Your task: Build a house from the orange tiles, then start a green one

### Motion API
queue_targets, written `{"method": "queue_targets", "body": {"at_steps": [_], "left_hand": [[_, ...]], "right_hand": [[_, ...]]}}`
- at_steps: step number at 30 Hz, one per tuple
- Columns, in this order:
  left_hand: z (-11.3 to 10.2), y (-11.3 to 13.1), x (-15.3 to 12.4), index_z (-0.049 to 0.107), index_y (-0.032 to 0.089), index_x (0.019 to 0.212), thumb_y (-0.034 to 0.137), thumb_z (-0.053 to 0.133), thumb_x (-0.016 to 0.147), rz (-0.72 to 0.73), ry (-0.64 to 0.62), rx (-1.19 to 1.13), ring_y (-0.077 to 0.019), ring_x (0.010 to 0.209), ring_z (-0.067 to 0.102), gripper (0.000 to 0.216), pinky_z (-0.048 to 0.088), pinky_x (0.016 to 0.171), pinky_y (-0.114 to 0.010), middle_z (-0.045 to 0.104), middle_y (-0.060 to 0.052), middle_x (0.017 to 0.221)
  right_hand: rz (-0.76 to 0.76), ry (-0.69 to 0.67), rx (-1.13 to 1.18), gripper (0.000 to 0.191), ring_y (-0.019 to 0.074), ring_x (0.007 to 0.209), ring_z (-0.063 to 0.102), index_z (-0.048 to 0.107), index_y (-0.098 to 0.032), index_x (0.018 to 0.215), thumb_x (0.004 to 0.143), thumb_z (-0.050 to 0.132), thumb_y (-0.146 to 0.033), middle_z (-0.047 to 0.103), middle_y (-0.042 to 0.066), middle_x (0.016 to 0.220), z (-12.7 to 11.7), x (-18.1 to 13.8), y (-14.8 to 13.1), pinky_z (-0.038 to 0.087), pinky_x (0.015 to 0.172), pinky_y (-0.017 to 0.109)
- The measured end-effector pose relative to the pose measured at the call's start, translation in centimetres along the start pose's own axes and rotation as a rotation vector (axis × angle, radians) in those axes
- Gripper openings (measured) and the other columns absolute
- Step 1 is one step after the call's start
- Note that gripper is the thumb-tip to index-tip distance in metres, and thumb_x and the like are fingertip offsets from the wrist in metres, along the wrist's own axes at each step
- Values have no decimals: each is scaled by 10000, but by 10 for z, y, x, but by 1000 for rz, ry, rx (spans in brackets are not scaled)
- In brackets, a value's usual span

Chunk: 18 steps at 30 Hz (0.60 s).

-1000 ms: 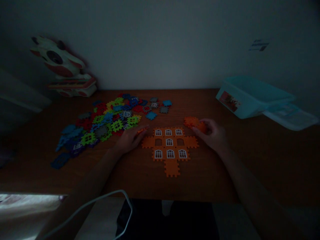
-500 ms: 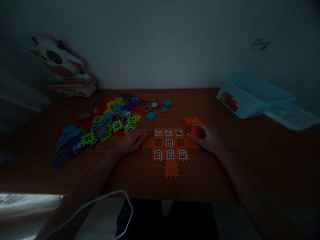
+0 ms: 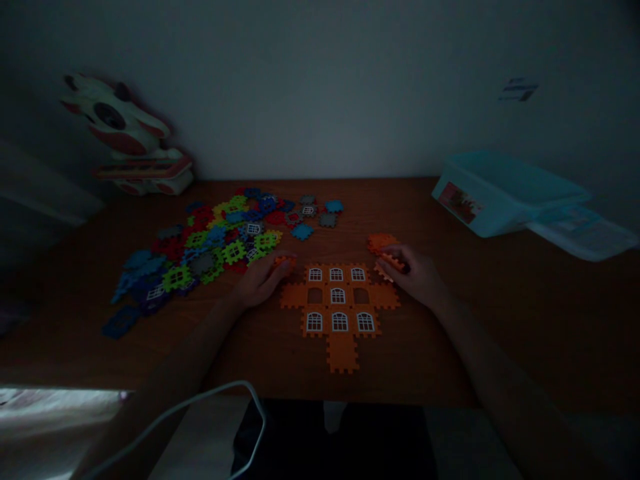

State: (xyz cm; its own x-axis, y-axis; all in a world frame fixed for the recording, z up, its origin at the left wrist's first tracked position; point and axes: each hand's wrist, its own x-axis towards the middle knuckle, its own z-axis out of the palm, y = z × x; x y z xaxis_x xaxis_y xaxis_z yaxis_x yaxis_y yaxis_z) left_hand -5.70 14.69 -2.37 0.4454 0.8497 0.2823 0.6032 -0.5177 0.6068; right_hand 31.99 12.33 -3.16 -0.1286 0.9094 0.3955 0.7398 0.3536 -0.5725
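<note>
- A plain pale wall (image 3: 320, 87) rises straight behind everything, grey-blue in the low light
- A small paper note (image 3: 519, 89) is stuck high on the wall, too dim and blurred to read
- A brown wooden surface (image 3: 525, 320) runs across the view and meets the wall
- A white and red toy (image 3: 120, 133) stands at the back left corner
- A pale blue plastic box (image 3: 480, 200) with a picture label sits at the back right, its clear lid (image 3: 583, 233) beside it
- A white cable (image 3: 210, 397) loops over the front edge
- A bright patch (image 3: 55, 407) glows low on the left
- The whole room is dim
</note>
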Motion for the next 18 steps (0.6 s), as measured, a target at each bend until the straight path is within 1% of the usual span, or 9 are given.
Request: {"method": "queue_targets", "body": {"at_steps": [2,3,4,7,9,12,15,18], "left_hand": [[1,1,1,609,209,1238,465,406,1019,3,1,31,-198,809,707,393,558,746,-306,742,-47,994],[2,1,1,602,210,1241,464,429,1010,7,11,50,-198,820,710,385,562,748,-307,739,-52,1028],[3,1,1,591,209,1254,464,457,999,13,30,69,-204,865,714,384,568,774,-313,732,-62,1083],[5,1,3,555,201,1295,464,525,965,44,99,96,-240,1086,683,423,555,931,-357,683,-96,1246],[6,-1,4,572,208,1266,463,538,960,61,88,97,-243,1131,668,400,542,978,-370,686,-94,1247],[7,-3,4,604,229,1216,450,531,969,79,30,95,-224,1087,684,339,550,964,-357,711,-75,1192],[6,-4,4,602,228,1218,446,533,972,86,17,106,-221,1090,678,336,546,971,-362,709,-74,1188],[5,-5,4,603,216,1210,462,546,967,126,6,144,-237,1114,657,351,529,999,-398,694,-89,1197]], "right_hand": [[-7,8,-8,286,269,879,723,644,-237,1103,909,626,-447,745,99,1055,0,0,0,581,750,428],[-12,7,-12,290,275,901,723,644,-240,1111,905,632,-444,744,99,1063,0,1,0,583,763,436],[-18,4,-15,295,282,925,723,644,-245,1121,902,637,-442,744,99,1069,0,1,-1,585,779,445],[-52,-18,-29,315,298,1004,712,638,-262,1163,901,640,-436,737,98,1119,-2,1,-2,579,849,485],[-80,-36,-39,322,301,1051,699,636,-270,1185,907,634,-432,725,98,1160,-3,1,-3,564,903,509],[-120,-60,-41,308,293,1082,683,644,-280,1187,916,623,-425,712,94,1178,-4,2,-3,547,951,517],[-146,-71,-35,305,283,1083,675,651,-286,1189,917,624,-422,700,91,1177,-5,3,-3,545,964,506],[-145,-90,-30,340,279,1097,665,647,-288,1213,904,643,-430,679,91,1204,-7,2,-3,550,958,493]]}}
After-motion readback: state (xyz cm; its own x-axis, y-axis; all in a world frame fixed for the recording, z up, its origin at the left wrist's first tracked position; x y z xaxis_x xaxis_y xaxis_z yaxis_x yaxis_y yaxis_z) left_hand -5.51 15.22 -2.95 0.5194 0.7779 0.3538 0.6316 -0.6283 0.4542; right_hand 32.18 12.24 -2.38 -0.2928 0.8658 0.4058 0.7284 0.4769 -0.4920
